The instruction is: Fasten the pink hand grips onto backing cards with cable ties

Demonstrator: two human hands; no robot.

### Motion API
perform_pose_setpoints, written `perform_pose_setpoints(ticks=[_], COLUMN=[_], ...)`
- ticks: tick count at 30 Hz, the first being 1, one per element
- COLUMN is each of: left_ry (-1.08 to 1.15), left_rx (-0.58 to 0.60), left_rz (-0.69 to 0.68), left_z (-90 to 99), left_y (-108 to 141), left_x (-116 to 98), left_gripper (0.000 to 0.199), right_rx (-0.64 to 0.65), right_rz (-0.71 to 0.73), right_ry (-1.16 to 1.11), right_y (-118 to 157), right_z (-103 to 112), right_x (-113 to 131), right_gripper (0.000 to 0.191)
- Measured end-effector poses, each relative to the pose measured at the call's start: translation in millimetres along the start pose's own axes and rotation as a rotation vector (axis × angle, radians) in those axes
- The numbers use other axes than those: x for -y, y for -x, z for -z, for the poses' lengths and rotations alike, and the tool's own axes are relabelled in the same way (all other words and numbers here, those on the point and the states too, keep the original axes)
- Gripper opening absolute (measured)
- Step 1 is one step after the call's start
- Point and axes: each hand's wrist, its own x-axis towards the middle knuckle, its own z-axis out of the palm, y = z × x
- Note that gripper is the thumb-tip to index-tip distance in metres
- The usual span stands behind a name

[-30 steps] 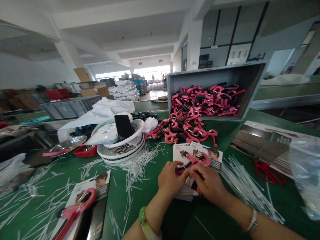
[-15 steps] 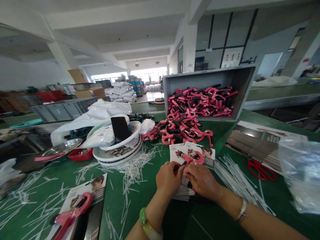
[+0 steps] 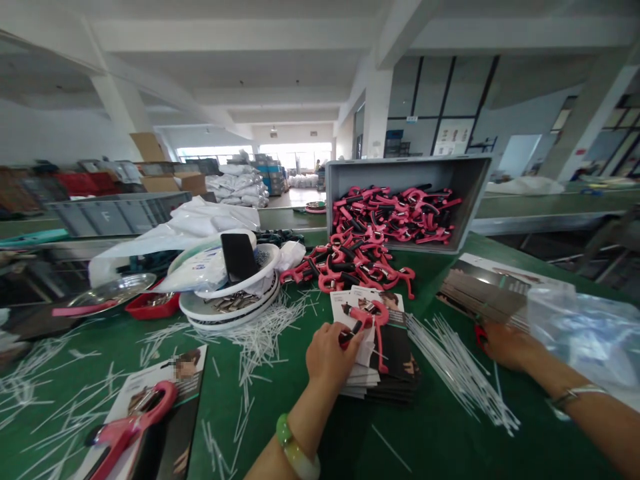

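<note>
The grey rectangular plastic crate (image 3: 390,175) stands at the rear of the green flat worktable (image 3: 273,413), with pink-and-black curved hand tools (image 3: 407,213) inside it and heaped before it. In front of the heap (image 3: 345,263), one such tool (image 3: 381,343) lies on the stack of rectangular printed cards (image 3: 400,353), with thin white strips (image 3: 460,373) to the right. White round basins (image 3: 227,321) stand left of the heap; a separate card (image 3: 183,413), bearing another tool (image 3: 166,399), lies near left.

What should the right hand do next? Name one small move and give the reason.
Probably close the right hand around the red-handled scissors and lift them: its fingers are at the red handle, the rest mostly hidden, while the left hand holds the pink-and-black hand tool with a curved head over the stack of printed cards.
</note>
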Motion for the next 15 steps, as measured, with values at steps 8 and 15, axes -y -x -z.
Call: perform_pose_setpoints(ticks=[8, 15], left_ry=[-0.053, 0.200], left_rx=[0.050, 0.097], left_rz=[-0.197, -0.105], left_z=[-2.1, -17.3], left_y=[-10.0, -21.8], left_x=[-26.9, -21.5], left_gripper=[0.026, 0.020], right_rx=[0.311, 0.510], right_rz=[-0.169, -0.019], right_ry=[-0.166, -0.651], right_y=[12.4, 53.4], right_z=[8.8, 28.0], right_x=[-4.4, 81.0], right_gripper=[0.016, 0.064])
